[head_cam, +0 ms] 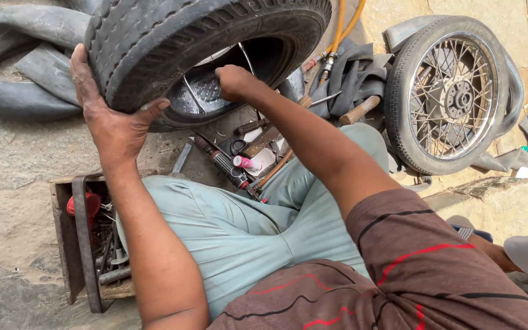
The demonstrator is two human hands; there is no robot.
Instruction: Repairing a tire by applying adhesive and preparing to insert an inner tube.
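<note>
A black rubber tyre (172, 36) stands upright in front of my knees at the top of the head view. My left hand (108, 113) grips its tread on the near left side, thumb hooked under the edge. My right hand (234, 81) is a closed fist reaching into the tyre's opening, against the inner surface; whether it holds anything is hidden. Behind the opening lies a shiny metal basin (200, 98).
A spoked wheel with its tyre (450, 95) leans at the right. Black inner tubes (25, 67) lie at upper left. Several hand tools (239, 156) are strewn on the ground between my legs. A wooden toolbox (84, 244) sits at lower left. Orange hoses (340, 27) run at top.
</note>
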